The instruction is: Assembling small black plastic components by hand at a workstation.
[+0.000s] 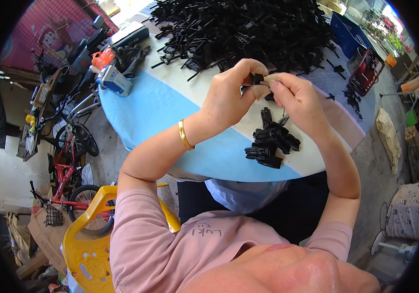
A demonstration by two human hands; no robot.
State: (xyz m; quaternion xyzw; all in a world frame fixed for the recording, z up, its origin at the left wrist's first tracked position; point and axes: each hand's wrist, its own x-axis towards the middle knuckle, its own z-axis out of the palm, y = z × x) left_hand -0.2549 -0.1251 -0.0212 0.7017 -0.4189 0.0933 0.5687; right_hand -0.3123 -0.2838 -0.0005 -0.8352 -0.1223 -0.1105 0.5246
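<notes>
Both my hands meet above the round table, in front of a big heap of black plastic parts (pixel 248 29). My left hand (pixel 236 90), with a gold bangle on the wrist, pinches a small black plastic part (pixel 257 78) between thumb and fingers. Close against it, the fingers of my right hand (pixel 295 97) are pressed together at the part's right side; what they grip is too small to make out. Below my hands, on the cloth, lies a small pile of black plastic pieces (pixel 271 139).
A striped cloth (pixel 151 107) covers the table. At its left stand a blue-white carton (pixel 115 80), an orange bag (pixel 103 58) and a dark box (pixel 130 34). On the right are a blue basket (pixel 348 36) and a red basket (pixel 367 71). A yellow chair (pixel 90 227) stands beside me.
</notes>
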